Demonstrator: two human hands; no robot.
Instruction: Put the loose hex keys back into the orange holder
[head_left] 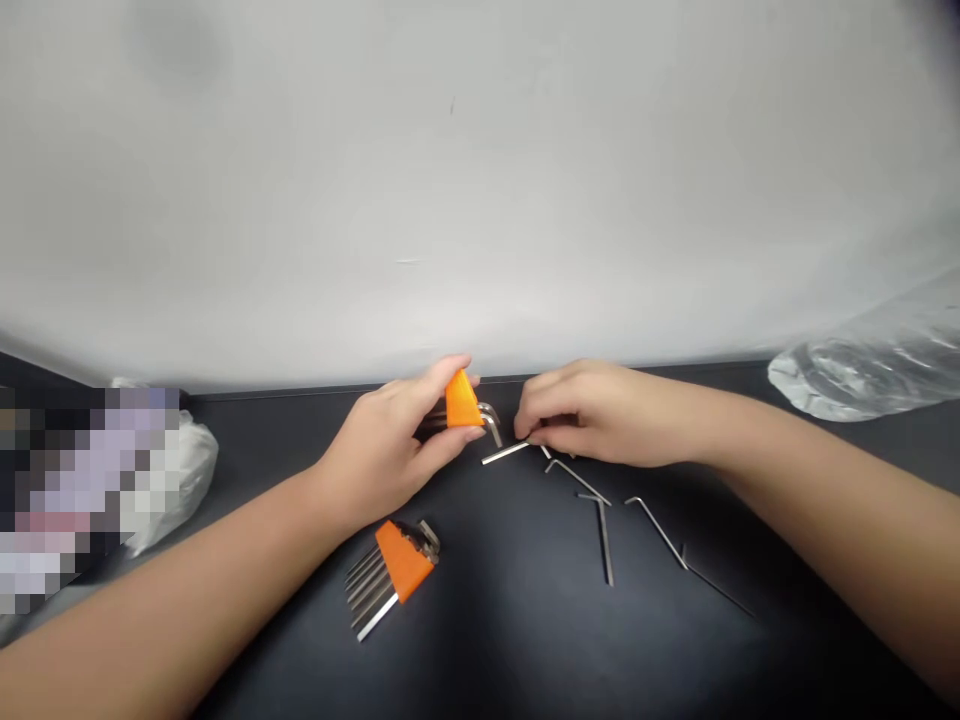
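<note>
My left hand (394,450) is closed round an orange hex-key holder (461,400), held just above the dark table with a few keys sticking out of it. My right hand (592,412) pinches a silver hex key (506,452) whose long end points left toward the holder. A second orange holder (403,560), filled with several hex keys, lies on the table below my left wrist. Loose hex keys (604,535) lie scattered under and in front of my right forearm.
The dark table (487,640) runs up to a pale grey wall. A crumpled clear plastic bag (870,370) sits at the back right. A white bag and a blurred-out object (172,470) lie at the left edge.
</note>
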